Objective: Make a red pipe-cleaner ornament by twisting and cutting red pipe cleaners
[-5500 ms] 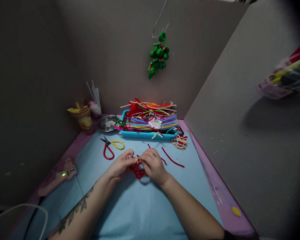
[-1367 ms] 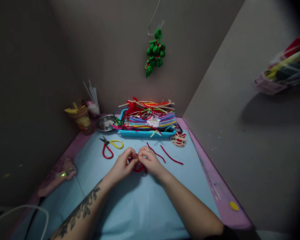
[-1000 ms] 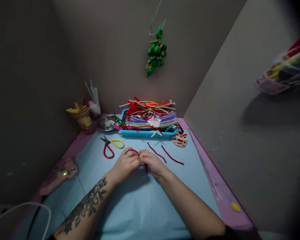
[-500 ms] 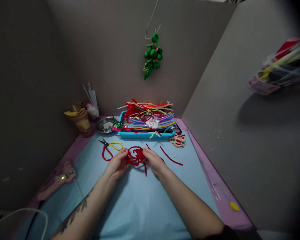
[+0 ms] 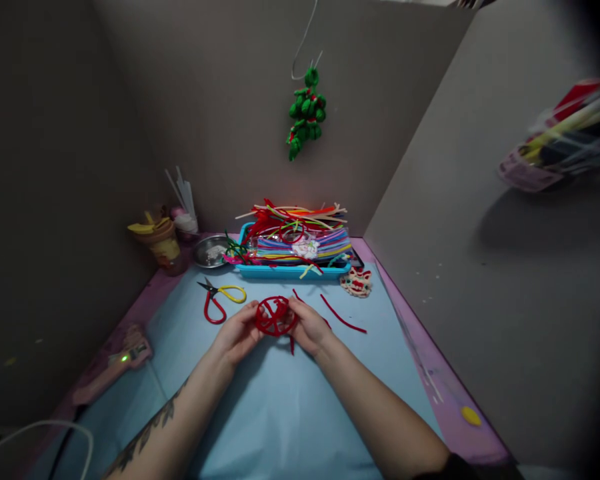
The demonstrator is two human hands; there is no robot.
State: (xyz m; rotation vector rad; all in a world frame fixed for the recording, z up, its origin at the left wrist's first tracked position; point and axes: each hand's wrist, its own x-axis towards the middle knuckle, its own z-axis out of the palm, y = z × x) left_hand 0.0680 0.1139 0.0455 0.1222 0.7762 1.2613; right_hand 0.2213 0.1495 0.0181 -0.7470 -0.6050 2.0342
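Both my hands hold a round red pipe-cleaner shape [image 5: 275, 315] upright above the blue mat [image 5: 280, 413]. My left hand [image 5: 237, 333] pinches its left rim and my right hand [image 5: 307, 325] pinches its right rim. Red strands cross inside the ring and a short tail hangs below it. Two loose red pipe-cleaner pieces [image 5: 343, 315] lie on the mat just right of my right hand.
A blue tray [image 5: 293, 270] heaped with coloured pipe cleaners stands at the back. Scissors [image 5: 220, 298] lie left of my hands, a glue gun [image 5: 110, 363] at the left edge. A small metal dish [image 5: 209, 250], a cup [image 5: 163, 243], a small craft face [image 5: 357, 281] and a hanging green ornament [image 5: 305, 110] are around.
The red piece was bunched low between my closed hands; now my hands have spread apart and lifted it as an open ring facing me.
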